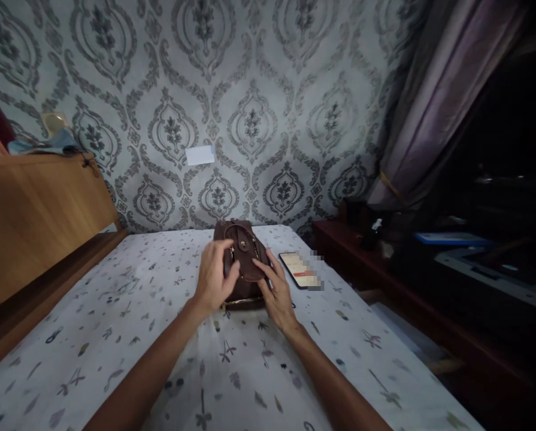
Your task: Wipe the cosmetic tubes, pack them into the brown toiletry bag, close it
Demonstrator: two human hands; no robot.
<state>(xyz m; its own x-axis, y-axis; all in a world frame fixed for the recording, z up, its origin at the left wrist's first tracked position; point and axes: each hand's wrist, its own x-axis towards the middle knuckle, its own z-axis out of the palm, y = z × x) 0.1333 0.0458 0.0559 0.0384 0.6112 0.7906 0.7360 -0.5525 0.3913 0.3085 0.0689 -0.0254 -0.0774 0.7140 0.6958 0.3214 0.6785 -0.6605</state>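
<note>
A dark brown leather bag point(252, 272) lies on the bed, its flap facing up. It has a gold-coloured clasp, a carry handle at its far end and a gold zip along its near edge. My left hand point(216, 275) is at the bag's left side, thumb and index finger apart, with nothing visible between them. On the right, my right hand point(276, 293) rests against the flap and the bag's side with its fingers spread. Whatever is under the flap is hidden.
A phone point(299, 269) with a lit screen lies right of the bag. The bed has a patterned white sheet point(232, 383). A wooden headboard point(38, 209) stands at left, a dark red cabinet point(330, 239) at right. A purple curtain point(429, 102) hangs near the patterned wall.
</note>
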